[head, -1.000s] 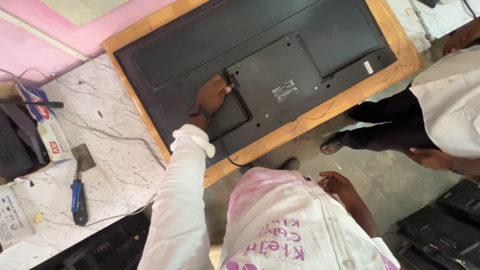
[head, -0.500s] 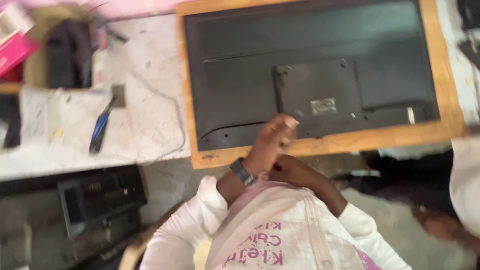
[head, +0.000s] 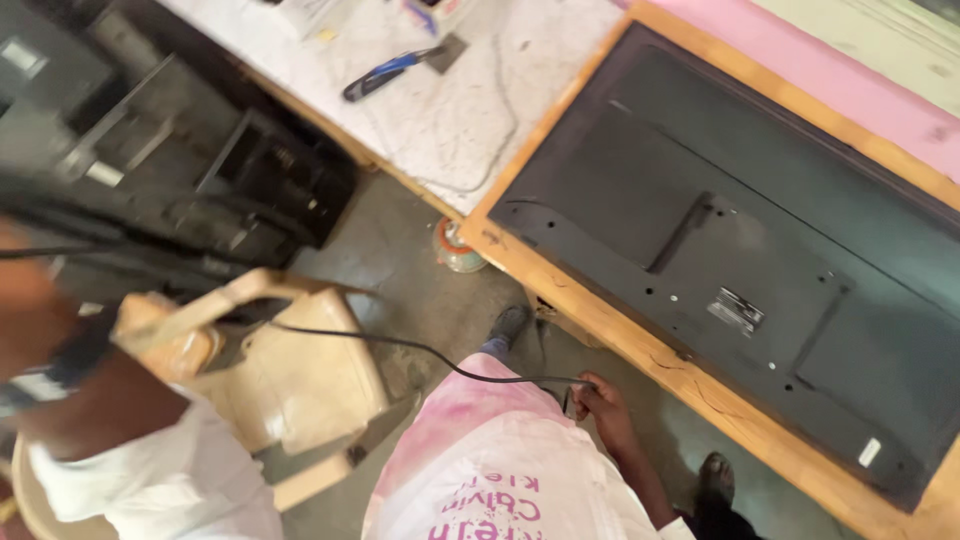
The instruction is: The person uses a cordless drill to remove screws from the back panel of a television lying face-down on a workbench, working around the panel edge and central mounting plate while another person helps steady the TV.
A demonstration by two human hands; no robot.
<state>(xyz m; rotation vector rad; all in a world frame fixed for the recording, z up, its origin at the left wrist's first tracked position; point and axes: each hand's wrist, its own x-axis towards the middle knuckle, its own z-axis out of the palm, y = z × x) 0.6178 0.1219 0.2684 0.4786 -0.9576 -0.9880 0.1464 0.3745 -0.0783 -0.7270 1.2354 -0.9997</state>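
A large black flat-panel television (head: 760, 260) lies face down on a wooden-edged workbench (head: 600, 315), while a plastic beige chair (head: 280, 370) stands on the floor to the left. Below the bench edge, the person's right hand (head: 600, 405) closes around the end of a thin black cable (head: 400, 345), which trails leftward from the fingers across the chair. The left hand (head: 25, 310), raised and blurred at the frame's left edge, shows no readable grip.

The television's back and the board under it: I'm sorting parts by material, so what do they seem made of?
The television's back panel looks like matte black moulded plastic, with raised sections and screw holes. The board under it looks like bare, light brown wood; scuffs and cracks mark its edge.
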